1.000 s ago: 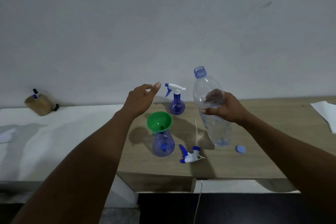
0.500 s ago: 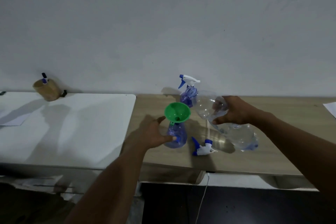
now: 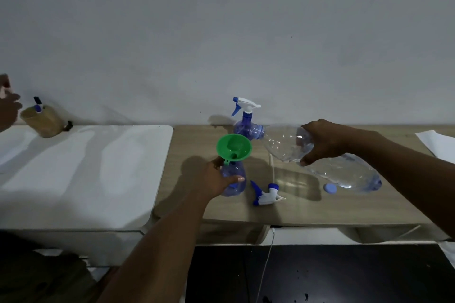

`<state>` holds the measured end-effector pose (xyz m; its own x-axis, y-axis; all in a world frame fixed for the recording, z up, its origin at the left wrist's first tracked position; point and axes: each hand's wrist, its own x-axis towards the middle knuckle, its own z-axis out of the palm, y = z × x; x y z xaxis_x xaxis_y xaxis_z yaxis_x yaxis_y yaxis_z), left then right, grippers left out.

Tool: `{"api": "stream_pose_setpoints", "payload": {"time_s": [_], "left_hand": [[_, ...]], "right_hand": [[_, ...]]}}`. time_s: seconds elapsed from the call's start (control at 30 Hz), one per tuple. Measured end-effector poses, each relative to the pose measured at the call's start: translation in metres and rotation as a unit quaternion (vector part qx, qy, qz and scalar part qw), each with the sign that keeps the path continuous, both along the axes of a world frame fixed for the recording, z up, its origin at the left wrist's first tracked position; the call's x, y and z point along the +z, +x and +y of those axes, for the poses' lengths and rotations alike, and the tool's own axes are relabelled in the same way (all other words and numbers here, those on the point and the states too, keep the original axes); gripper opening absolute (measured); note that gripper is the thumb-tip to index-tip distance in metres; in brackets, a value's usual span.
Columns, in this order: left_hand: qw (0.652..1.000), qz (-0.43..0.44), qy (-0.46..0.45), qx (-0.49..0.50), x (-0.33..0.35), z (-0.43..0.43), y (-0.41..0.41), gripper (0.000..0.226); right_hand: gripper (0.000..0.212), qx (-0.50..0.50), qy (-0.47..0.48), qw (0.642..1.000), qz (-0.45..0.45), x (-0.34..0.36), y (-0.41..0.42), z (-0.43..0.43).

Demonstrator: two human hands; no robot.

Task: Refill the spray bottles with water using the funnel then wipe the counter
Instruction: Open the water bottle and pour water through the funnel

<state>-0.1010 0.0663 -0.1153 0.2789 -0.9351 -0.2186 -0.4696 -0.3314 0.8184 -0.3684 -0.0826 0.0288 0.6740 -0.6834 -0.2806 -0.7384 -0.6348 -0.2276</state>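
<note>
- Left hand [image 3: 216, 179] wrapped round the spray bottle [image 3: 234, 179]; keep it braced upright.
- Right hand [image 3: 322, 141] grips the tilted water bottle [image 3: 332, 167]; bring its mouth over the funnel [image 3: 233, 146]; pour slowly.

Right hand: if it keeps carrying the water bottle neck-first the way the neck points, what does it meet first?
Likely the green funnel; the right hand aims the water bottle neck leftward, near its rim. Depth unclear: it may reach the capped spray bottle behind.

Green funnel [image 3: 233, 147] seated in open blue spray bottle [image 3: 233, 179]; clear water bottle [image 3: 320, 157] tipped, mouth near funnel; 2nd spray bottle [image 3: 246, 120] capped behind; loose trigger head [image 3: 267, 194] on counter [image 3: 344, 209].
</note>
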Motion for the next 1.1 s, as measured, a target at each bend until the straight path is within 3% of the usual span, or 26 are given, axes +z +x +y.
{"api": "stream_pose_setpoints", "payload": {"time_s": [0.7, 0.8, 1.1], "left_hand": [[1.000, 0.025, 0.010, -0.001, -0.004, 0.001, 0.002, 0.054], [1.000, 0.015, 0.011, -0.007, -0.001, 0.003, 0.002, 0.062], [1.000, -0.008, 0.003, -0.010, 0.001, 0.004, 0.002, 0.057]], "right_hand": [[0.053, 0.019, -0.027, 0.997, 0.075, 0.008, 0.008, 0.008], [0.054, 0.023, -0.036, 0.995, 0.086, 0.009, 0.009, 0.009], [0.057, 0.022, -0.055, 0.991, 0.119, 0.014, 0.016, 0.012]]}}
